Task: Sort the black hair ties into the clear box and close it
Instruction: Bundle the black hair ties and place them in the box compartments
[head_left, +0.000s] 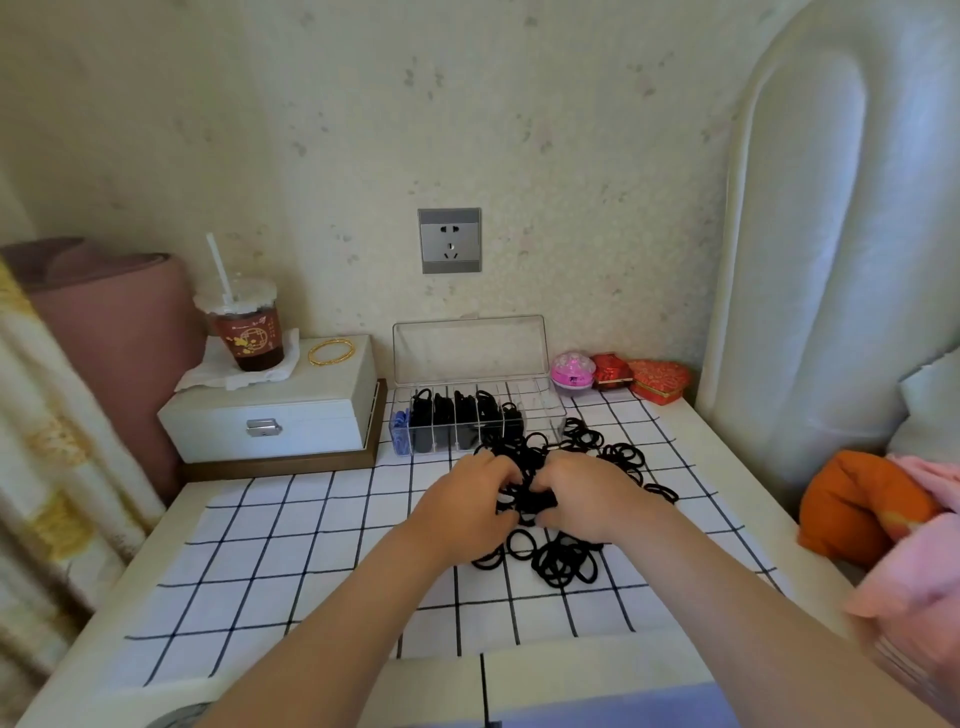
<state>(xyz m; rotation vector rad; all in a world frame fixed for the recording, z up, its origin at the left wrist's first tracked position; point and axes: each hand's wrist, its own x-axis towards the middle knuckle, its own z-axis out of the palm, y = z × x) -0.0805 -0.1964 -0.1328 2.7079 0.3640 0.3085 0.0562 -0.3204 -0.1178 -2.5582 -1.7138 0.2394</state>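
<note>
At the centre of the frame, both hands gather black elastic hair ties (563, 558) just in front of the clear plastic divided box (540, 415).

Left hand (460, 512) and right hand (589, 496) sit close together over the heap. The fingers of each are curled into a bunch of the ties and pinch it. More ties lie loose around and below them on the white cloth with a black grid (291, 540). Just above the hands the box stands with its hinged lid upright by the wall; several compartments hold black ties and the leftmost holds blue ones. Left of it sits a white latched jewellery case (311, 415) bearing a gold bangle (331, 352) and a lidded plastic cup of dark drink with a straw (249, 332). Right of the box lie a pink round trinket box (572, 370), a small red brocade box (612, 371) and a red heart-shaped box (660, 382). Higher up is a grey wall socket (450, 240).
</note>
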